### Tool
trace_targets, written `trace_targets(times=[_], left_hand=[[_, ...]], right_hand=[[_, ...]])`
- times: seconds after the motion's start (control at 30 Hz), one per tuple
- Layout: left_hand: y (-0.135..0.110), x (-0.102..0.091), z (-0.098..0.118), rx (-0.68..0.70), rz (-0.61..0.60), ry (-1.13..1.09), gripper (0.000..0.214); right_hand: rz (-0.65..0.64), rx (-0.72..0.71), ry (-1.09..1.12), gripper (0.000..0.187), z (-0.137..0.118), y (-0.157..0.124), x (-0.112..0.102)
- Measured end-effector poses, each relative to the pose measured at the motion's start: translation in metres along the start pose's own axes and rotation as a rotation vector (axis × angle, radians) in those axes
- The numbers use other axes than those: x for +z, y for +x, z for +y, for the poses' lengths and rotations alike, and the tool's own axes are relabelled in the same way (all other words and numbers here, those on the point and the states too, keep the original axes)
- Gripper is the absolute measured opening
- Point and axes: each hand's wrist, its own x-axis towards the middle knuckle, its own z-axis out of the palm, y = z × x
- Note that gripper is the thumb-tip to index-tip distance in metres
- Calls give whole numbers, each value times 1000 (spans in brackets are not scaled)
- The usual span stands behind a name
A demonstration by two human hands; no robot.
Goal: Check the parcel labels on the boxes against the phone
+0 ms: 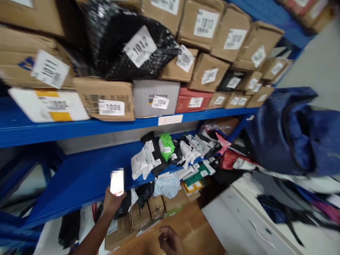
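Note:
My left hand [113, 201] holds up a phone [117, 182] with a lit screen, in front of the lower blue shelf [79, 177]. My right hand [170, 241] hangs low near the bottom edge with its fingers curled and nothing in it. Just right of the phone, small white, black and green mailer bags [164, 152] lie in a row on the lower shelf. Above them the upper blue shelf [87, 127] carries cardboard boxes with numbered labels, such as 1006 [111, 107] and 1004 [160, 102]. A black plastic parcel labelled 1012 [140, 46] lies on top of those boxes.
More brown boxes [156, 207] stand on the floor under the lower shelf. A large dark blue bag [292, 134] sits at the right on a white counter [239, 216] strewn with parcels. Grey floor shows at the far right.

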Motion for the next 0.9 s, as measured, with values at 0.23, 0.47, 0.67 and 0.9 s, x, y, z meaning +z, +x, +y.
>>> trace_targets(times=[0.23, 0.47, 0.67, 0.9], left_hand=[[-110, -5, 27, 506, -499, -327, 91], [-155, -9, 18, 1007, -1148, -171, 92], [-169, 4, 5, 1222, -1710, 86, 58], [-245, -3, -20, 1042, -1852, 303, 71]], right_hand=[[161, 2, 246, 65, -76, -32, 45], [812, -488, 649, 51, -82, -85, 119], [1311, -591, 1003, 59, -36, -178, 157], [1770, -657, 1028, 60, 8, -297, 244]])
